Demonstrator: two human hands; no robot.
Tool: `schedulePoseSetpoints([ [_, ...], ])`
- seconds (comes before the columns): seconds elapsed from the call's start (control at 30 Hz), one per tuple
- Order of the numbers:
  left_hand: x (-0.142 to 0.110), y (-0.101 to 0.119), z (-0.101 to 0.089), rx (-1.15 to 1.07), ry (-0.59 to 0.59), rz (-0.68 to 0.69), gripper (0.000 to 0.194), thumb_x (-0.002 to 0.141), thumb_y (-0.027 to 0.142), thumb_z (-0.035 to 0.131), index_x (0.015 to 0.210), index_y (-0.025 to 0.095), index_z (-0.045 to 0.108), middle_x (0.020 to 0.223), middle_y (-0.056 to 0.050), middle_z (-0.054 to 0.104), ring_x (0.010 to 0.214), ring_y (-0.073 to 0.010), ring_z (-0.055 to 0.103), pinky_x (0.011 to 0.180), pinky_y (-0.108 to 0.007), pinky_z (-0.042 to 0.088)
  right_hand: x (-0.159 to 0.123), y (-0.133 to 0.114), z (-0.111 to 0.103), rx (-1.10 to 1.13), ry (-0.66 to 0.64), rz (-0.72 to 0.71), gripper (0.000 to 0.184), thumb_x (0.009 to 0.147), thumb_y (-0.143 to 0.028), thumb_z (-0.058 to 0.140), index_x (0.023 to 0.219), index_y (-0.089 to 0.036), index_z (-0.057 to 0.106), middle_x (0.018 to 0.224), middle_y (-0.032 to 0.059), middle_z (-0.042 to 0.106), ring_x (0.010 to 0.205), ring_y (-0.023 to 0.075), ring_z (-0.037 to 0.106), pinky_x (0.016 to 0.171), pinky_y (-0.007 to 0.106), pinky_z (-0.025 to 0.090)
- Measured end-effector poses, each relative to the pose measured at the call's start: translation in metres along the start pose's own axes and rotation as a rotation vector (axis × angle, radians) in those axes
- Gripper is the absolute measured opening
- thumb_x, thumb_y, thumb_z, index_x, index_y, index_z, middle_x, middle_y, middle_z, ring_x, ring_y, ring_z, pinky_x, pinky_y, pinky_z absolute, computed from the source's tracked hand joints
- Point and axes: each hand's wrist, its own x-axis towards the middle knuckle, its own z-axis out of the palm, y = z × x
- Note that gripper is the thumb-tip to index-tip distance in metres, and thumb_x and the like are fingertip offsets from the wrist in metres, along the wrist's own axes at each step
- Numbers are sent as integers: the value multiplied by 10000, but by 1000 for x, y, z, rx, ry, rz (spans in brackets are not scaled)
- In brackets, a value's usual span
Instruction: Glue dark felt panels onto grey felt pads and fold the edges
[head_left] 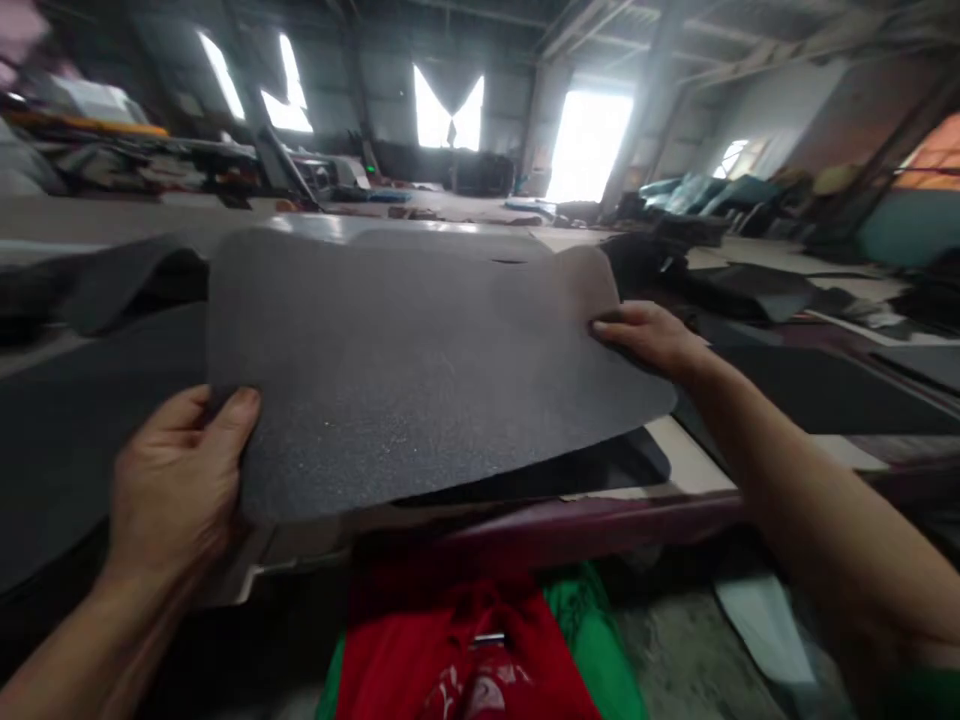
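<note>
A large grey sheet with rounded corners, which looks like a floor mat, is held up in front of me, tilted above the table's front edge. My left hand pinches its left edge, thumb on the near face. On the other side my right hand grips the right edge, its thumb also on the near face and the other fingers partly hidden behind. Small bright specks dot the lower part of the mat. Beneath it, another dark piece lies on the table and is mostly covered.
Dark sheet material lies to the left, with a curled grey piece behind it. On the right are more dark flat sheets and a black heap. The table edge runs just before my red apron.
</note>
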Motion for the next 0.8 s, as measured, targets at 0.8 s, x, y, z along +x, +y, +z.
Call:
schedulePoseSetpoints([
  [0.8, 2, -64, 63, 810, -411, 78, 600, 818, 706, 417, 1114, 231, 632, 1056, -89, 708, 884, -316, 645, 730, -371, 478, -49, 133, -23, -340, 223, 173, 380, 731, -568, 682, 736, -194, 617, 617, -34, 576, 571, 133, 527, 493, 223, 344],
])
